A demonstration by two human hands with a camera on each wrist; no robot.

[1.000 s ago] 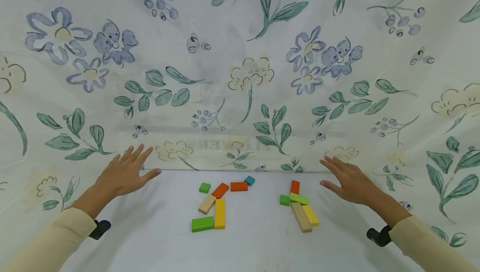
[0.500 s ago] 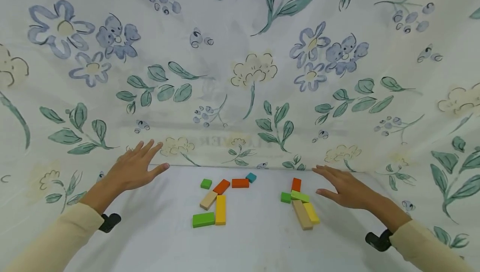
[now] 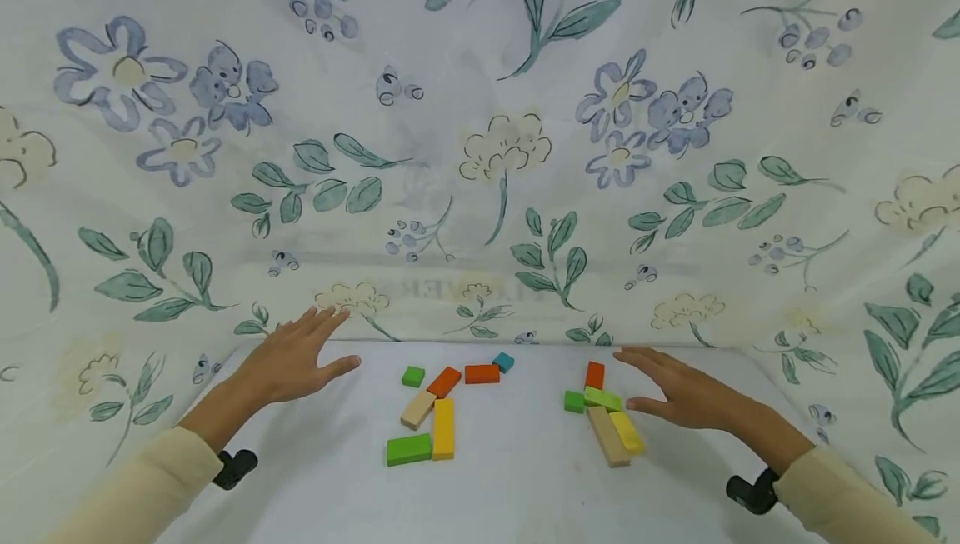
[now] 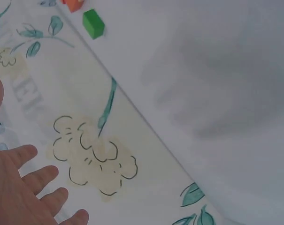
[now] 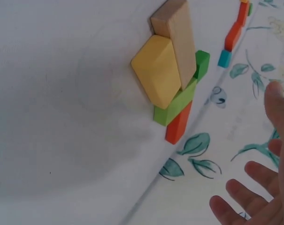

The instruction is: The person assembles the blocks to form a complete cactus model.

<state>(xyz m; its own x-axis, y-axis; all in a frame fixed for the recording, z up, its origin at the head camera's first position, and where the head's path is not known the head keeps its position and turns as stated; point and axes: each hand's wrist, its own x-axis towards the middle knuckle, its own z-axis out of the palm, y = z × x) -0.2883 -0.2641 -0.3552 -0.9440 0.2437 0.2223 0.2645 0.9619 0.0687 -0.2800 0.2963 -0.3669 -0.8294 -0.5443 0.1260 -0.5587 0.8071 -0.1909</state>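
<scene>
Left hand (image 3: pixel 288 365) flat, fingers spread, holding nothing, near the table's (image 3: pixel 487 486) back edge, well apart from the small green cube (image 3: pixel 412 376). Right hand (image 3: pixel 686 398) likewise spread, empty, just beside the yellow block (image 3: pixel 626 432) and lime block (image 3: pixel 602 398). Bare tabletop between both clusters.

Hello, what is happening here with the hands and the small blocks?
A person holds both hands open above a white table, gripping nothing. The left hand is beside a loose group of coloured blocks, with a small green cube nearest to it. The right hand is close to a second, tighter cluster, where a yellow block and a tan block lie side by side. No fingers touch any block. A floral cloth hangs behind.
</scene>
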